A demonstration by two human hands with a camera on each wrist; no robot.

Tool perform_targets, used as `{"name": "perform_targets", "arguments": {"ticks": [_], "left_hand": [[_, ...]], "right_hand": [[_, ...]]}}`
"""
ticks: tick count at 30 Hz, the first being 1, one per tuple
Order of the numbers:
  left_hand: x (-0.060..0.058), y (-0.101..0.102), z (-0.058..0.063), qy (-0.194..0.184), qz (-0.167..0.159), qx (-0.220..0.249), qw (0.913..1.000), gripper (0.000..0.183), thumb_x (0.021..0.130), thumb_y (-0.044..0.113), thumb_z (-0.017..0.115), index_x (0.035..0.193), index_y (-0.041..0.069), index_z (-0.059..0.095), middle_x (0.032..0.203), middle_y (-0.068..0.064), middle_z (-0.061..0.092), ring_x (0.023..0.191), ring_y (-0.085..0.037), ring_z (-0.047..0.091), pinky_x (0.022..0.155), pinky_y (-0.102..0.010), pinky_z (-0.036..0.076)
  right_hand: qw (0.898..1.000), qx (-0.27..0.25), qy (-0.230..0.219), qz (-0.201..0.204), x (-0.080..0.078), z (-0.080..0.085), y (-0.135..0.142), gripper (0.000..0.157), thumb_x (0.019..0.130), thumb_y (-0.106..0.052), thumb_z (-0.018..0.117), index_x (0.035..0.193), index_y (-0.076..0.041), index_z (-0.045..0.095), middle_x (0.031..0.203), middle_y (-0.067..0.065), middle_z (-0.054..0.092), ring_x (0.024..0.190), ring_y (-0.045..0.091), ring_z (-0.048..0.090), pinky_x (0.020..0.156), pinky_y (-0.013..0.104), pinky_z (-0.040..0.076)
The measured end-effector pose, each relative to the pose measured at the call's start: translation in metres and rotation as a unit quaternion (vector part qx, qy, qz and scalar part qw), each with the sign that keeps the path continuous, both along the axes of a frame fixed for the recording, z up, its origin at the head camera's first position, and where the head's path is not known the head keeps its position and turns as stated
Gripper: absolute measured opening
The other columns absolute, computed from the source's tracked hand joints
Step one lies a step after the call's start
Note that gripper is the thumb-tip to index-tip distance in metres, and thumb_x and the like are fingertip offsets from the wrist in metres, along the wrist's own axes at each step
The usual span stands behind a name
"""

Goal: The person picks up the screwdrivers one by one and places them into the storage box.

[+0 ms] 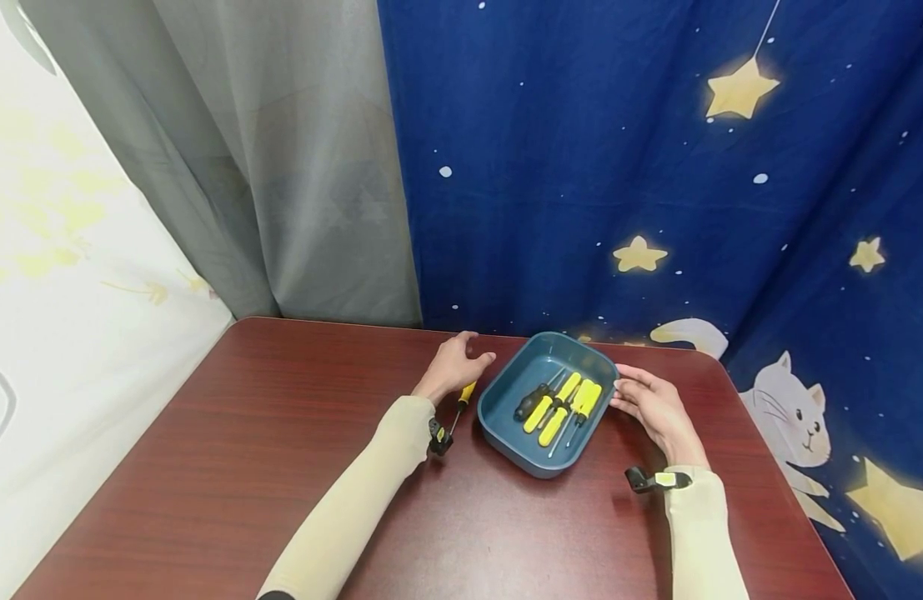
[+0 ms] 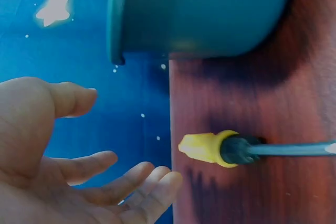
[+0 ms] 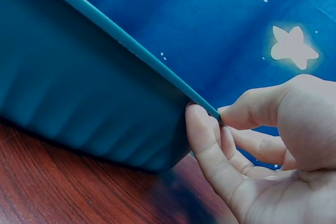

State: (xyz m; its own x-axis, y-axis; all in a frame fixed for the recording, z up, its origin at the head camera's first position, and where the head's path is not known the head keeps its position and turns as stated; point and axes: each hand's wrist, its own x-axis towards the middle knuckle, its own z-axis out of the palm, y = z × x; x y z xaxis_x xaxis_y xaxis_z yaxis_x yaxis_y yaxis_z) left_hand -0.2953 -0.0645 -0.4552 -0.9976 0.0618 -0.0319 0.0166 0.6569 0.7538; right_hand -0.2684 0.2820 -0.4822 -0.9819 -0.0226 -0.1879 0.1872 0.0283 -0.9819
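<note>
A dark teal plastic bin [image 1: 517,457] stands on the table with several screwdrivers lying in it, among them yellow-handled screwdrivers [image 1: 554,427] and a black-handled screwdriver [image 1: 530,405]. My right hand [image 1: 652,408] pinches the bin's rim at its right side, thumb on top and fingers against the outer wall [image 3: 100,82]. Left of the bin, another yellow-handled screwdriver [image 2: 202,147] lies on the table, its shaft pointing towards me. Over its handle end, my left hand [image 1: 452,367] is spread with thumb and fingers apart, holding nothing.
The reddish-brown wooden table [image 1: 296,450] runs back to a grey curtain [image 1: 326,183] and a blue star-patterned curtain [image 1: 551,167]. The bin sits close to the table's far edge. A white cloth [image 1: 71,292] hangs along the left side.
</note>
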Motion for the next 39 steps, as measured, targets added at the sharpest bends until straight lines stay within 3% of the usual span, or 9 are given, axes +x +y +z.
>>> {"name": "perform_targets", "arguments": {"ticks": [12, 24, 33, 39], "left_hand": [[0.008, -0.007, -0.016, -0.032, 0.005, -0.002, 0.9995, 0.049, 0.097, 0.028, 0.070, 0.138, 0.005, 0.059, 0.116, -0.014, 0.065, 0.101, -0.025, 0.062, 0.095, -0.043, 0.054], [0.010, -0.011, -0.028, -0.032, -0.012, -0.053, 0.9980, 0.051, 0.088, 0.017, 0.079, 0.134, 0.002, 0.062, 0.101, -0.010, 0.069, 0.088, -0.019, 0.062, 0.085, -0.034, 0.056], [0.010, -0.010, -0.029, -0.032, -0.027, -0.093, 0.9948, 0.048, 0.086, 0.012, 0.080, 0.129, 0.000, 0.064, 0.108, -0.012, 0.069, 0.089, -0.022, 0.061, 0.088, -0.036, 0.057], [0.008, -0.010, -0.029, -0.047, -0.037, -0.090, 0.9941, 0.048, 0.087, 0.008, 0.076, 0.132, 0.000, 0.062, 0.108, -0.014, 0.067, 0.083, -0.022, 0.062, 0.070, -0.030, 0.058]], "right_hand": [[1.000, -0.009, -0.002, 0.000, 0.002, -0.001, 0.000, 0.054, 0.102, -0.006, 0.057, 0.152, 0.004, 0.040, 0.099, -0.005, 0.069, 0.083, 0.005, 0.067, 0.081, 0.021, 0.060], [1.000, -0.005, -0.001, -0.002, 0.002, -0.001, 0.000, 0.053, 0.103, -0.006, 0.057, 0.153, 0.003, 0.041, 0.101, -0.003, 0.069, 0.084, 0.004, 0.067, 0.082, 0.021, 0.060], [1.000, 0.001, 0.003, -0.001, 0.001, -0.001, -0.001, 0.053, 0.103, -0.007, 0.057, 0.152, 0.003, 0.041, 0.108, 0.000, 0.068, 0.085, 0.005, 0.068, 0.083, 0.022, 0.060], [1.000, -0.003, 0.004, -0.001, 0.002, -0.001, -0.001, 0.052, 0.103, -0.006, 0.056, 0.153, 0.003, 0.041, 0.105, 0.000, 0.069, 0.085, 0.005, 0.067, 0.083, 0.021, 0.060]]}}
